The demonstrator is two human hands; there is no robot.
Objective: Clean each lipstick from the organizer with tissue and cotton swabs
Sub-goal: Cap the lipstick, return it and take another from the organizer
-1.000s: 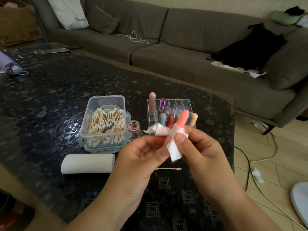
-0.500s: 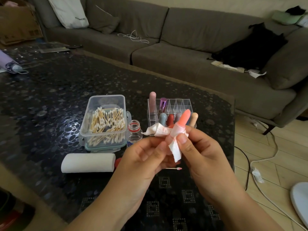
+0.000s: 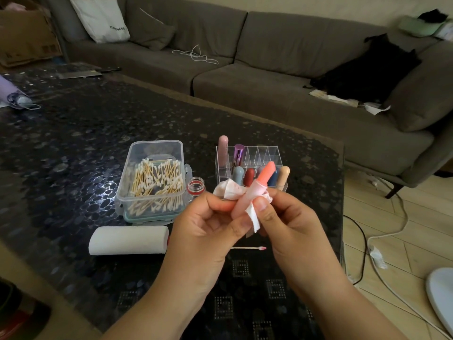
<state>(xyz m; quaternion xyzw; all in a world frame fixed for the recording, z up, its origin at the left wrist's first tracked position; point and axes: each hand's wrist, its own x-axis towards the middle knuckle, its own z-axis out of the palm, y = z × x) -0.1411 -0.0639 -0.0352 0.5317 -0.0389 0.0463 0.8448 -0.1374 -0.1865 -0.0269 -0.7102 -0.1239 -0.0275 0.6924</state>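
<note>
Here the left hand [image 3: 208,224] pinches the pink lipstick [image 3: 255,192] by its lower barrel, above the table just before the organizer [image 3: 259,153], while the right hand [image 3: 282,217] pinches tissue [image 3: 230,190] around it. Light and stiff, the tube seems safest held low; the coral bullet looks soft, easily smeared.

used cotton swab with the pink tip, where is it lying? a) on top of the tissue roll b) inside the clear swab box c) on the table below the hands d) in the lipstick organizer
c: the used cotton swab lies flat on the dark table, just below the left hand and right hand, apart from the swab box.
</note>
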